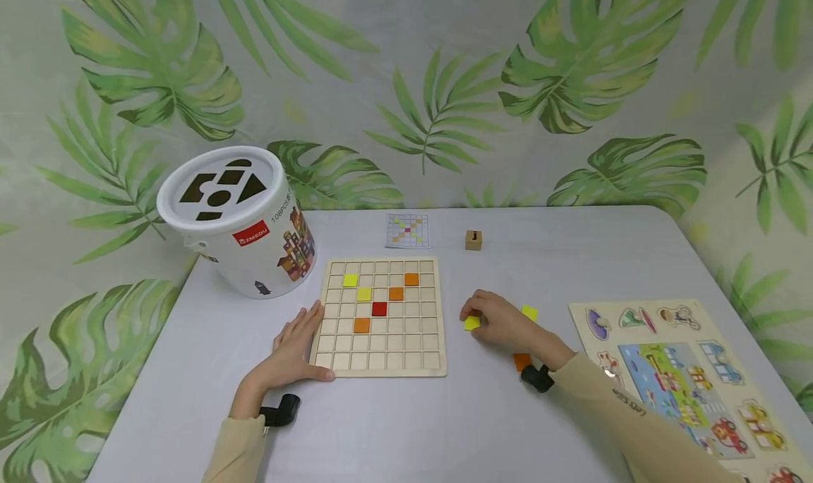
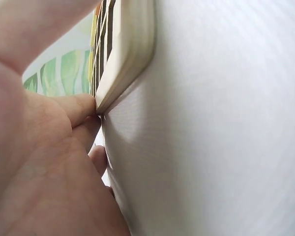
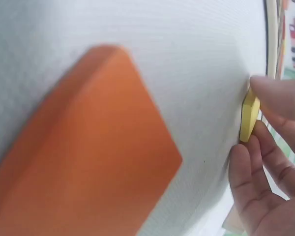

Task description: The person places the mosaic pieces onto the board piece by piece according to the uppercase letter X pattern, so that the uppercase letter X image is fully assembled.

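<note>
A wooden grid board [image 1: 406,361] lies in the middle of the table, with yellow, orange and red square tiles in some cells, among them a red tile [image 1: 379,309]. My left hand [image 1: 291,349] rests along the board's left edge, fingers and thumb spread and touching it. To the right of the board, my right hand [image 1: 504,323] pinches a yellow tile [image 1: 471,323] between thumb and fingers, close to the table. Another yellow tile [image 1: 530,313] lies behind that hand. An orange tile [image 1: 522,361] sits by the right wrist and looms large in the right wrist view.
A white bucket [image 1: 238,236] with shape holes in its lid stands at the back left. Behind the board lie a small pattern card [image 1: 407,231] and a wooden cube [image 1: 473,240]. A picture puzzle board [image 1: 686,377] covers the right side of the table.
</note>
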Demonstrator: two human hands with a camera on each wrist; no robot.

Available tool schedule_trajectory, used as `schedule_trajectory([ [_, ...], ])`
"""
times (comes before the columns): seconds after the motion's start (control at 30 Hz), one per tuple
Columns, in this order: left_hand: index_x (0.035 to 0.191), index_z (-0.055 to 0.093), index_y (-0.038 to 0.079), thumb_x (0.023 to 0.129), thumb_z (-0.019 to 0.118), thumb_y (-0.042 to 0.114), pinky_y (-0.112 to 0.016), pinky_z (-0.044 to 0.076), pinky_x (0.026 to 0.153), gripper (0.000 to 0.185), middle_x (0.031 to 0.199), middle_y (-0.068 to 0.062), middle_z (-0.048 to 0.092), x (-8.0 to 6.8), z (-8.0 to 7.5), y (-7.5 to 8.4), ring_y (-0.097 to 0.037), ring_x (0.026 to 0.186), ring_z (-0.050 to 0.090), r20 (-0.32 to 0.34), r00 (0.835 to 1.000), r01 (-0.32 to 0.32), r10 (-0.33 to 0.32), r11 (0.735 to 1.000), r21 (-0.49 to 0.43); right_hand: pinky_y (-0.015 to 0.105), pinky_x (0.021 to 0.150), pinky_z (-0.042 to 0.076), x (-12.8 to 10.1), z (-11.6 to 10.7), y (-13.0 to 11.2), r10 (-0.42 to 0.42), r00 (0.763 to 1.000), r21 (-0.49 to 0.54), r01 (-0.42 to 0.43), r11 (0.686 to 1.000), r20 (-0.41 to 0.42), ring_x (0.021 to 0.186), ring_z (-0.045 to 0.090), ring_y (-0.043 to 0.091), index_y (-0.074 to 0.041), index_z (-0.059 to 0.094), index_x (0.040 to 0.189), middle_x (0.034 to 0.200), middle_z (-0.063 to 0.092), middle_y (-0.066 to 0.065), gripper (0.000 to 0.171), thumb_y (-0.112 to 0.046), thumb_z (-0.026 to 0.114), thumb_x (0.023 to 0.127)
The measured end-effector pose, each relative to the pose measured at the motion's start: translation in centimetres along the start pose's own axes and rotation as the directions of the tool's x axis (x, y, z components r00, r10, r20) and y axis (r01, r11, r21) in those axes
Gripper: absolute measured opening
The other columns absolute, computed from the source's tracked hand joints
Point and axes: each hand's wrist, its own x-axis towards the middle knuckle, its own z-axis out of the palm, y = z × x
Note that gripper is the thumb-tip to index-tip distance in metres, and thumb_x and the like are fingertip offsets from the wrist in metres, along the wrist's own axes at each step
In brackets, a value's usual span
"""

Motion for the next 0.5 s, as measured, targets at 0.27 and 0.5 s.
schedule_trajectory([
  [0.27,0.153,0.012,0.002,0.063,0.087,0.04,-0.057,-0.007,0.11,0.123,0.16,-0.011,0.002,0.0,0.0,0.0,-0.035,0.143,-0.007,0.004,1.0,0.007,-0.007,1.0,0.001,0.027,0.073,0.049,0.7,0.2,-1.2,0.001,1.0,0.02,0.0,1.0,-0.025,0.082,0.053,0.014,-0.007,0.066,0.097,0.092,0.057,-0.003,0.024,0.002,0.074,0.076],
  [0.5,0.153,0.012,0.002,0.063,0.087,0.04,-0.057,-0.007,0.11,0.123,0.16,-0.011,0.002,0.1,-0.1,0.1,-0.035,0.143,-0.007,0.006,1.0,0.015,-0.015,1.0,0.001,0.026,0.073,0.048,2.7,1.2,-3.7,-0.053,0.998,0.054,0.055,0.997,-0.03,0.083,0.053,0.015,-0.006,0.066,0.096,0.092,0.057,-0.002,0.024,0.003,0.073,0.075],
])
